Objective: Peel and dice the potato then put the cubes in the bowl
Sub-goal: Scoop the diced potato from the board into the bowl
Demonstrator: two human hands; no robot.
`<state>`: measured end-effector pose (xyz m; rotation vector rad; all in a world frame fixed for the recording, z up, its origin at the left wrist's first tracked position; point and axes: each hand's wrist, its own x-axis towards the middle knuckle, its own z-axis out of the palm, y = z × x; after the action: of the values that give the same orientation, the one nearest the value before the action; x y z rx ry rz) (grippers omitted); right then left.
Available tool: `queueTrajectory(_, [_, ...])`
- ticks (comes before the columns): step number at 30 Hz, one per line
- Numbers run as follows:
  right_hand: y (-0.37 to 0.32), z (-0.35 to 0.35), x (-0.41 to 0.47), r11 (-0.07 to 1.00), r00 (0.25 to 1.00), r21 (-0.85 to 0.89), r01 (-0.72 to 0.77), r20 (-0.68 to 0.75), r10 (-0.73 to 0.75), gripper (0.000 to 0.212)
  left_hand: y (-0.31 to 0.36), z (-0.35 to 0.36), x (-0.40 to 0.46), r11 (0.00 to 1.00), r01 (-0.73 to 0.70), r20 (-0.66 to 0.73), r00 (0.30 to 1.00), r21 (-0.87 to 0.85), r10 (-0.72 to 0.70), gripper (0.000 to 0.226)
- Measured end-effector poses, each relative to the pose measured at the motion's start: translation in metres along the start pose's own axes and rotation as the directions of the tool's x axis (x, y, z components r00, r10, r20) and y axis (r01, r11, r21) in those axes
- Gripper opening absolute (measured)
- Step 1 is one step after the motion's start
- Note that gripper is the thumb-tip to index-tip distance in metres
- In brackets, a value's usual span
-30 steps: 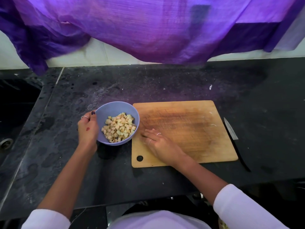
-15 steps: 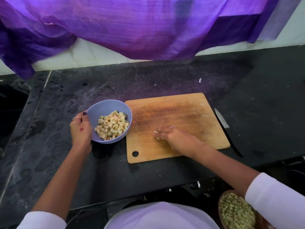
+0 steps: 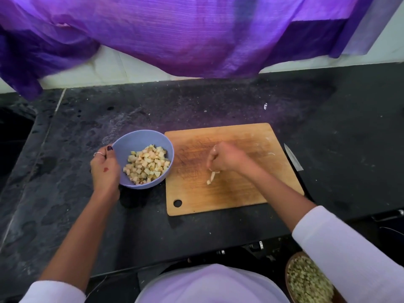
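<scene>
A lilac bowl [image 3: 140, 138] stands on the black counter just left of the wooden cutting board [image 3: 236, 193]. It holds a heap of pale potato cubes [image 3: 147, 165]. My left hand [image 3: 105, 169] grips the bowl's left rim, thumb over the edge. Over the middle of the board, my right hand [image 3: 227, 159] has its fingers curled downward above a few pale potato scraps [image 3: 211, 177]. The fingertips touch the scraps, and I cannot tell whether they pinch them.
A knife [image 3: 294, 158] with a dark handle lies on the counter along the board's right edge. A purple cloth [image 3: 185, 33] hangs over the back wall. At the lower right, below the counter edge, sits a round basket [image 3: 306, 281] of greenish bits. A sink is at the far left.
My right hand slid from the board's left edge, beside the bowl, to its middle and curled its fingers down over the scraps. The left hand stayed on the bowl.
</scene>
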<state>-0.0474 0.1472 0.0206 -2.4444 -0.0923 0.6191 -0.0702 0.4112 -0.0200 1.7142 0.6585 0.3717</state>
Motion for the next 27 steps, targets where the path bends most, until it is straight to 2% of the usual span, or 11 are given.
queueTrajectory(2, [-0.006,-0.023,0.0,0.956,0.986,0.253,-0.15,0.11,0.126,0.009,0.003,0.001,-0.002,1.0,0.006,-0.006,1.0,-0.005,-0.006,0.022])
queueTrajectory(4, [-0.023,-0.044,-0.002,0.877,0.979,0.442,-0.189,0.156,0.133,0.011,0.005,0.002,-0.004,1.0,0.008,-0.01,1.0,-0.018,-0.008,0.022])
queueTrajectory(9, [-0.096,-0.043,-0.006,0.856,0.975,0.517,-0.018,0.198,-0.099,0.01,0.003,0.002,-0.006,0.998,0.021,-0.005,1.0,-0.064,-0.021,0.022])
queueTrajectory(11, [-0.123,-0.025,-0.004,0.912,0.971,0.404,0.071,0.183,-0.156,0.01,0.004,0.001,-0.005,0.997,0.019,-0.002,1.0,-0.078,-0.019,0.027])
queueTrajectory(13, [-0.143,-0.007,0.0,0.972,0.966,0.147,0.183,0.157,-0.206,0.01,0.006,0.0,-0.004,0.995,0.032,0.003,0.999,-0.099,-0.032,0.029])
queueTrajectory(15, [-0.155,0.004,0.004,0.966,0.963,-0.089,0.244,0.136,-0.231,0.012,0.008,-0.002,-0.004,0.992,0.065,0.017,0.998,-0.11,-0.063,0.027])
queueTrajectory(16, [-0.159,0.006,0.006,0.956,0.965,-0.142,0.257,0.096,-0.245,0.016,0.009,-0.004,-0.005,0.99,0.084,0.029,0.996,-0.112,-0.082,0.026])
queueTrajectory(20, [-0.158,0.011,0.013,0.924,0.924,-0.168,0.343,-0.116,-0.364,0.012,0.012,-0.012,0.0,0.983,0.139,0.063,0.989,-0.119,-0.132,0.018])
queueTrajectory(24, [-0.139,0.008,0.008,0.85,0.917,-0.346,0.398,0.177,-0.357,0.02,0.018,-0.013,0.0,0.982,0.155,0.087,0.985,-0.106,-0.146,0.018])
queueTrajectory(25, [-0.129,0.003,0.005,0.87,0.921,-0.302,0.39,0.148,-0.361,0.022,0.018,-0.013,0.0,0.982,0.162,0.092,0.984,-0.095,-0.153,0.019])
queueTrajectory(27, [-0.1,-0.014,-0.005,0.929,0.943,-0.21,0.304,-0.073,-0.324,0.021,0.017,-0.013,0.0,0.981,0.171,0.097,0.982,-0.096,-0.162,0.02])
